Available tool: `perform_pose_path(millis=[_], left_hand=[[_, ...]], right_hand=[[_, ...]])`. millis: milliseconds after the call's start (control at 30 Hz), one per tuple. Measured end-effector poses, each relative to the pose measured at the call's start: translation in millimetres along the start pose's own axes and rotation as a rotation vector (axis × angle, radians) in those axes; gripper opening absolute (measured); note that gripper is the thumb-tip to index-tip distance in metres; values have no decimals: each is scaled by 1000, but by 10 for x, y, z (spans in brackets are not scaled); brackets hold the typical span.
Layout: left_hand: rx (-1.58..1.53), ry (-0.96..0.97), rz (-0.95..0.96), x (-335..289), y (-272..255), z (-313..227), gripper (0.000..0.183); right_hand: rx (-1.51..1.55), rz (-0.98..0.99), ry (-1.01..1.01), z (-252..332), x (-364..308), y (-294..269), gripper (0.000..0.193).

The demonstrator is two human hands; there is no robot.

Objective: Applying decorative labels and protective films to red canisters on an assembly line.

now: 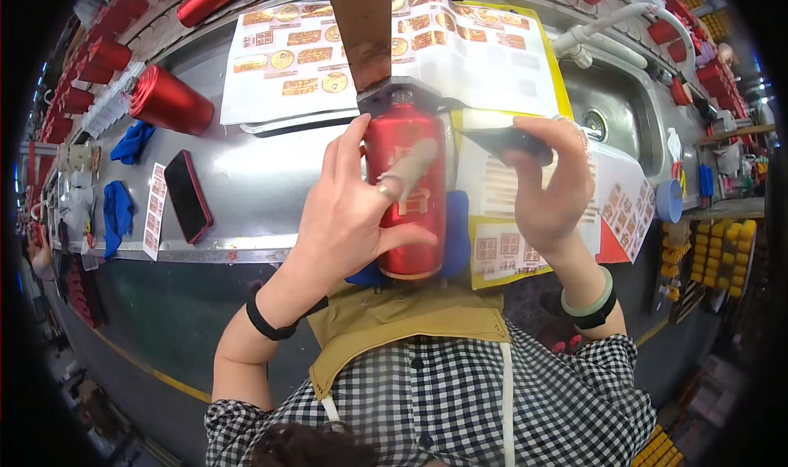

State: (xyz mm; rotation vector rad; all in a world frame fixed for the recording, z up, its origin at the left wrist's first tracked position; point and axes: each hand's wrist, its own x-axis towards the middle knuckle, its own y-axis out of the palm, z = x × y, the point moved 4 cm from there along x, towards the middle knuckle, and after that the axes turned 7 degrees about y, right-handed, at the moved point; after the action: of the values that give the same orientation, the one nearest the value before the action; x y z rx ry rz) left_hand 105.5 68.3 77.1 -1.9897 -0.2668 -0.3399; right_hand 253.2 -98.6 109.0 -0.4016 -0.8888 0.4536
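Note:
A red bottle [414, 258] with gold lettering and a narrow neck lies on the worktop in front of me, its neck pointing away. My left hand [336, 212] grips it from the left, with a beige finger cot on one finger laid across its front. Just right of the bottle, my right hand [560, 200] holds a dark, flat tool [521, 144] with a pale edge between thumb and fingers; motion blurs it, and I cannot make out its kind. Blue cloth [457, 221] shows beneath the bottle.
Sheets of gold decals [275, 44] cover the back of the bench. Left are a phone [188, 196], another red bottle [172, 102] and blue cloths [117, 218]. A sink [616, 98] with a pale pipe is at right. A brown upright post [361, 24] stands beyond the bottle.

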Motion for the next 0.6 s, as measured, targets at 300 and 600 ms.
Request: perform_pose_path(millis=[300, 600], left_hand=[[-30, 9, -59, 81, -22, 166, 77], [-841, -352, -279, -340, 190, 405, 92]], right_hand=[[41, 44, 77, 70, 111, 112, 33], [60, 334, -398, 393, -171, 413, 23]])
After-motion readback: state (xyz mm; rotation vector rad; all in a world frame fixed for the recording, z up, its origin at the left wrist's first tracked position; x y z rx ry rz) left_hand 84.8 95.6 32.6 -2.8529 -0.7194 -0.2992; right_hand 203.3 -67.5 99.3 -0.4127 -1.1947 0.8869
